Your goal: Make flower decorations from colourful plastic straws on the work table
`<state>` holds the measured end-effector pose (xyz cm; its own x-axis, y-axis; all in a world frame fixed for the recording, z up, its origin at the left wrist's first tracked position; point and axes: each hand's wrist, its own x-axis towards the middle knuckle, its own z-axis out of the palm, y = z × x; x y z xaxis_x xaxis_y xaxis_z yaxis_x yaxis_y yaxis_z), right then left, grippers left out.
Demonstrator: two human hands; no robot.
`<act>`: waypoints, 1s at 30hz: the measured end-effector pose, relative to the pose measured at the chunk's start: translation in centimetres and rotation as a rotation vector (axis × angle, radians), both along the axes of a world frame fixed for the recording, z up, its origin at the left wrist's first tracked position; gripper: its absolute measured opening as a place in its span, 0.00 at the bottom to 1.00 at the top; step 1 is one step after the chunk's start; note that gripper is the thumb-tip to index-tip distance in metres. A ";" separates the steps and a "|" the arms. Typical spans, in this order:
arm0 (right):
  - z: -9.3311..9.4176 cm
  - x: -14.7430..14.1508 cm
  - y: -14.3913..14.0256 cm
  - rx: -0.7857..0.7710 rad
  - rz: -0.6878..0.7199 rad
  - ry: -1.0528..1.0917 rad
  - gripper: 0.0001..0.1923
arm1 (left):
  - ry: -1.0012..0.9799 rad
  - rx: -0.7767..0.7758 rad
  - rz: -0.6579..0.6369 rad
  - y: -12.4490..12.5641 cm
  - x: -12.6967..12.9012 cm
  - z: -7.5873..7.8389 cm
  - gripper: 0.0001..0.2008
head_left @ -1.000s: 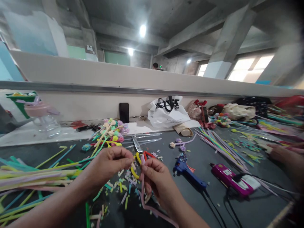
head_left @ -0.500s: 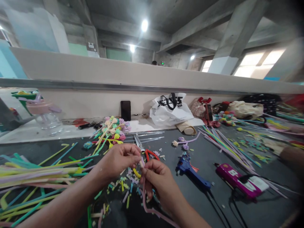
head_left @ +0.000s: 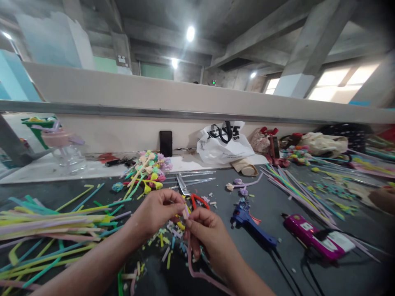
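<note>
The pink pipe cleaner [head_left: 197, 269] runs from the pinched fingertips at the centre of the view down toward 6 o'clock, curving across the dark table [head_left: 308, 279]. The left hand [head_left: 157, 209] has thumb and forefinger pressed together on its upper tip, and the right hand [head_left: 206, 234] pinches the same strand just below, the two hands touching.

Directly behind the hands, at 12 o'clock, lies one pair of scissors [head_left: 189, 195] with orange-red handles. At 3 o'clock are two glue guns: one blue [head_left: 251, 226], nearer the hands, and one magenta [head_left: 311, 238], farther out, with a white label whose writing is too small to read. At 9 o'clock a loose pile of long pipe cleaners [head_left: 52, 226], yellow, green, lilac and pink, too many to count. Short cut scraps [head_left: 163, 246] are scattered under the hands.

At 11 o'clock one bunch of finished chenille flowers [head_left: 148, 168] lies on the table, with one clear bottle [head_left: 66, 152] with a pink lid farther out at 10 o'clock. One black phone [head_left: 166, 144] leans against the wall at 12 o'clock. At 1 o'clock sits one white plastic bag [head_left: 224, 146] with black printed lettering, folded so it cannot be read. Another person's hand [head_left: 382, 199] shows at the 3 o'clock edge.
</note>
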<state>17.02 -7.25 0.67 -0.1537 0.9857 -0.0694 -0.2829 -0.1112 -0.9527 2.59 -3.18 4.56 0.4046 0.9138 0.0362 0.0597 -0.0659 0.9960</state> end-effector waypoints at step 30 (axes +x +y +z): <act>-0.1 0.1 0.0 -0.036 0.089 0.036 0.13 | 0.055 0.017 0.073 -0.9 0.6 -0.2 0.05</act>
<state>17.09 -7.23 0.60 -0.2440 0.9649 -0.0970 -0.3045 -0.1712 -0.9370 3.22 -4.11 4.35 0.3391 0.9402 0.0317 0.1198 -0.0766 0.9898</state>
